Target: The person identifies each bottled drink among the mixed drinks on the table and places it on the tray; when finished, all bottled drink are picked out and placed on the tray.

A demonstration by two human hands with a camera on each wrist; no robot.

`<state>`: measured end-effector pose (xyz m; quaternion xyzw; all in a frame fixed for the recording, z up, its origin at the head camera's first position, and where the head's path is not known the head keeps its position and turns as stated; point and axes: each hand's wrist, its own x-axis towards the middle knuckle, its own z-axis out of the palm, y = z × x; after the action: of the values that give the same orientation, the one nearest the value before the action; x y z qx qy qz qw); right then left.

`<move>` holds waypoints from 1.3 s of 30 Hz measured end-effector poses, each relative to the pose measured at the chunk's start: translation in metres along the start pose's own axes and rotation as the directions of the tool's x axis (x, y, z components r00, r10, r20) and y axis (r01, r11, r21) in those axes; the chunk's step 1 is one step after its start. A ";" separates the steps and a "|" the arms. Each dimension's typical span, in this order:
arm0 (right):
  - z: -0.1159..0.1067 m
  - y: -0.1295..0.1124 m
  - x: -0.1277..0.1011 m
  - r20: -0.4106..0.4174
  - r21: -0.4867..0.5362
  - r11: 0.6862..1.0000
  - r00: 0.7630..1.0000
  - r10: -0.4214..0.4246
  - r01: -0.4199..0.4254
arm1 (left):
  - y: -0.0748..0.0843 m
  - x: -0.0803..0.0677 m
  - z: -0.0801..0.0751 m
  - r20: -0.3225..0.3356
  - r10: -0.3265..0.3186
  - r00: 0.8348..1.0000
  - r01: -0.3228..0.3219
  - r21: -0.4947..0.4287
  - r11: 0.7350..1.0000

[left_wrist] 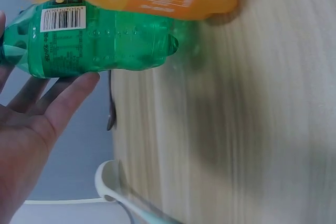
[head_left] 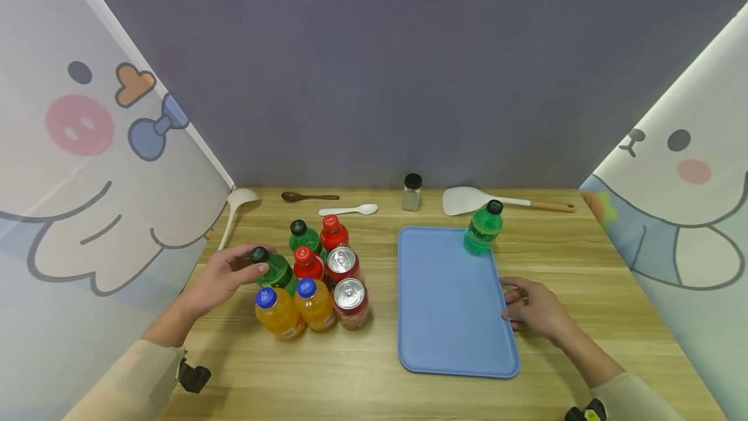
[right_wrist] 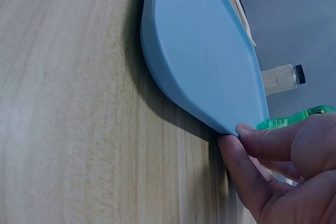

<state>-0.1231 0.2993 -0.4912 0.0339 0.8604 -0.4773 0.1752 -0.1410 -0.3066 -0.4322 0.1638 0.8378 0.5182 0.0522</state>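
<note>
The left hand (head_left: 224, 275) grips a green soda bottle (head_left: 277, 273) near its top, just behind an orange-drink bottle (head_left: 282, 318), while the right hand (head_left: 536, 306) pinches the right rim of the blue tray (head_left: 450, 307), apparently to steady it, a second green bottle (head_left: 482, 231) standing at its far-right corner.

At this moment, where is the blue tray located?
In the head view, the blue tray is just right of centre on the table; the right hand pinches its right edge, and a green drink bottle stands at its far right corner.
</note>
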 end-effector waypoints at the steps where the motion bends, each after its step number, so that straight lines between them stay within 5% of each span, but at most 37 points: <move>1: 0.000 0.000 0.000 0.000 0.001 1.000 1.000 -0.001 0.001 | 0.002 0.000 -0.001 -0.010 0.006 1.000 -0.006 0.005 1.000; 18: -0.001 0.001 -0.002 0.000 0.008 1.000 1.000 -0.015 0.015 | 0.041 0.004 -0.020 -0.121 0.021 0.992 -0.014 0.060 0.998; 26: -0.001 0.001 -0.001 -0.007 -0.003 1.000 1.000 -0.013 0.013 | 0.073 0.009 -0.028 -0.203 0.009 0.979 0.026 0.165 0.986; 39: -0.002 0.001 0.000 0.004 0.009 1.000 1.000 -0.013 0.013 | 0.126 0.034 -0.040 -0.230 0.017 0.973 0.033 0.211 0.977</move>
<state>-0.1229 0.3015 -0.4911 0.0284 0.8581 -0.4824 0.1737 -0.1554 -0.2778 -0.2991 0.1038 0.8897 0.4403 -0.0611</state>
